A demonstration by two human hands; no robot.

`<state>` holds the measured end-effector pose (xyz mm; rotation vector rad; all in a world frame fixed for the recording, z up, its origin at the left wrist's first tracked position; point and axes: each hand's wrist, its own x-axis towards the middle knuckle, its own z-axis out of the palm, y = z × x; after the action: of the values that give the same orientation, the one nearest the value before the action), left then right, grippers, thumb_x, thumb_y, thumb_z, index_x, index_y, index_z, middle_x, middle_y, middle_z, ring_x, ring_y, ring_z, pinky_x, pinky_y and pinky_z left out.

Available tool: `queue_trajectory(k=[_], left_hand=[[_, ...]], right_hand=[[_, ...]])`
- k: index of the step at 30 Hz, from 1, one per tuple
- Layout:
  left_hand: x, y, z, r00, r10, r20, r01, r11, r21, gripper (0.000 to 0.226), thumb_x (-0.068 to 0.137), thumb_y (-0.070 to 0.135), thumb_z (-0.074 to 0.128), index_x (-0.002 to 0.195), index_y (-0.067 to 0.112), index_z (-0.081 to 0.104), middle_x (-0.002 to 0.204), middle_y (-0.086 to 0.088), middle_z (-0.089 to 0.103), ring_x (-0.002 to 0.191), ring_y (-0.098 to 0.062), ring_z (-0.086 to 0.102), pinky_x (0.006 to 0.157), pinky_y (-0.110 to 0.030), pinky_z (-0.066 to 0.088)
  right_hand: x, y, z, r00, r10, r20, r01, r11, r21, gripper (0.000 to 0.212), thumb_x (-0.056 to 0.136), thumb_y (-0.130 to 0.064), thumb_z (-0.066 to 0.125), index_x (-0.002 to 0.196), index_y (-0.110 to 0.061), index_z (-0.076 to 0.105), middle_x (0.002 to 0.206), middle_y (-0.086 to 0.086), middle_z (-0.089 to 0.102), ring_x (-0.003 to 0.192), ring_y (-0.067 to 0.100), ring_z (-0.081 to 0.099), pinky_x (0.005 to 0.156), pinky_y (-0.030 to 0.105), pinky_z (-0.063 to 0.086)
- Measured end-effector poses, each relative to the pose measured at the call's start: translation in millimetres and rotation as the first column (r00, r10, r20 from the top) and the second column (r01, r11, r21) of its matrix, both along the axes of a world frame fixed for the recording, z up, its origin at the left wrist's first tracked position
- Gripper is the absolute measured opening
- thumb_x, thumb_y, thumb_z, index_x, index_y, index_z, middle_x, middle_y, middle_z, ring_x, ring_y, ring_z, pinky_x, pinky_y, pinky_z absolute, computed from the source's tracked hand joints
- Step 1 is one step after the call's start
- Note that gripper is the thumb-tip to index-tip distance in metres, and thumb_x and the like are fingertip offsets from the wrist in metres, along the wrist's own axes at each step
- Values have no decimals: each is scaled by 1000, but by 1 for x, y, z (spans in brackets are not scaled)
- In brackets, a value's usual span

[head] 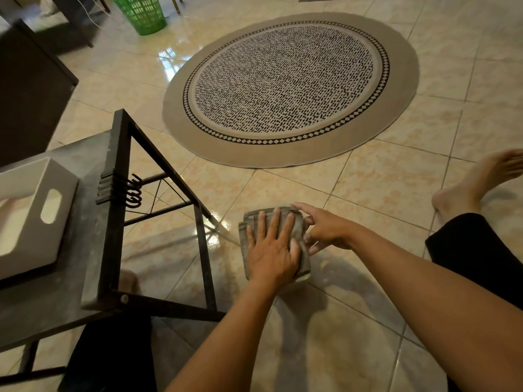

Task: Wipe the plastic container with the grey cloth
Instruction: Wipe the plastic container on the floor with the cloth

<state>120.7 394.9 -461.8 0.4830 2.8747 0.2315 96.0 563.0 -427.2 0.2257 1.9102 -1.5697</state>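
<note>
A folded grey cloth [301, 230] lies on the tiled floor at lower centre. My left hand [270, 248] presses flat on top of it with fingers spread. My right hand [325, 229] touches the cloth's right edge, thumb and fingers around its far corner. The white plastic container [49, 222], with an oval handle slot in its side, sits on a low grey table [93, 227] at the left edge of the head view, well apart from both hands.
The table has a black metal frame [198, 222] with hooks, close to the left of the cloth. A round patterned rug [291, 86] lies ahead. A green basket [141, 12] stands far back. My bare foot [478, 182] and dark-clothed leg are at right.
</note>
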Motion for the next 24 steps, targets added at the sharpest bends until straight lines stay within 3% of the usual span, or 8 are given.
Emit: queue_trajectory(k=[2,4,7,9,11,14,19,24], left_hand=[[0,-8,-3,997,78,-11,-79,997,-17,64,96,51,10,153,37,-15,163,1,-22,147,-25,-28,120,-53,-10],[14,-7,-5,995,97,-7,-97,995,-17,65,94,52,6,153,37,-17,162,1,-24,146,-25,-30,120,-52,-12],[23,8,-6,1000,18,-18,-18,1000,10,64,98,49,13,154,36,-14,162,4,-25,146,-25,-30,119,-51,-13],[11,11,-7,1000,2,-20,-2,1000,25,63,100,46,17,155,35,-12,162,3,-24,147,-25,-27,119,-51,-13],[-1,4,-6,998,62,-13,-61,998,27,63,99,46,14,155,35,-13,163,2,-23,148,-25,-26,120,-53,-10],[5,-7,-2,986,169,11,-170,985,35,64,96,46,9,154,34,-15,163,1,-24,146,-24,-30,119,-52,-12],[7,6,0,997,70,16,-71,997,43,63,97,46,9,155,34,-14,162,3,-26,145,-26,-31,116,-51,-20],[-17,-4,1,992,124,0,-124,990,59,61,102,45,13,155,33,-16,164,1,-20,147,-25,-27,120,-54,-8]], right_hand=[[-1,0,-2,1000,-3,6,3,1000,12,95,85,20,55,156,-33,20,99,12,55,76,20,66,65,39,63],[-2,0,-2,1000,1,7,-2,1000,17,96,84,20,55,156,-34,20,99,15,55,76,21,66,67,41,63],[-2,0,0,1000,18,-17,-18,1000,25,98,81,22,54,155,-34,22,131,16,53,101,31,67,74,48,63],[-1,-1,0,999,18,-27,-17,999,29,97,80,22,52,155,-33,23,140,15,48,107,34,65,76,50,62],[-1,-1,0,1000,2,-14,-2,1000,18,96,83,22,52,155,-34,22,120,14,57,95,28,67,77,50,62],[-1,-1,-2,1000,-10,-11,10,1000,22,94,84,19,57,155,-33,22,96,15,53,78,24,64,77,50,62],[-2,-2,-3,1000,3,-23,-3,1000,15,94,84,22,51,155,-33,22,100,14,58,80,23,68,67,40,63],[-1,-2,-2,999,-4,-35,5,999,31,93,86,16,58,155,-35,22,97,15,55,77,22,67,68,39,63]])
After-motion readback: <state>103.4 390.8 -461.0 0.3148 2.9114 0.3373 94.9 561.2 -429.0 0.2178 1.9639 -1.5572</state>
